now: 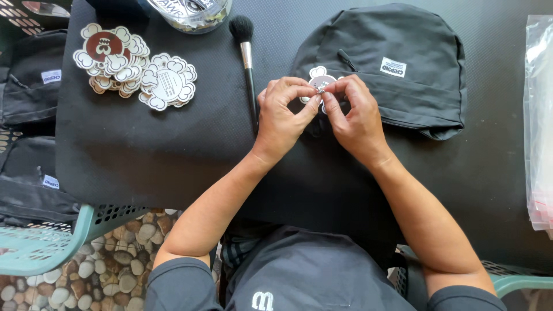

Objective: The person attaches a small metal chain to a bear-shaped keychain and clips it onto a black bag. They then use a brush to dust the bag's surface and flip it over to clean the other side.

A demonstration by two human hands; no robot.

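Both hands [317, 112] curled, fingertips pinching charm [320, 85] w/ backpack [403, 52] behind.

Makeup brush [248, 60] upright beside stack of flower-shaped tags [133, 66]; clear plastic bags [540, 121] at right edge; teal basket [52, 242] lower left.

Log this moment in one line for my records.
left hand: pinching tag | right hand: pinching tag | black bag: under tag

Both hands, left [280, 118] and right [356, 118], meet, fingers [308, 102] pinched together (wrists bent inward).
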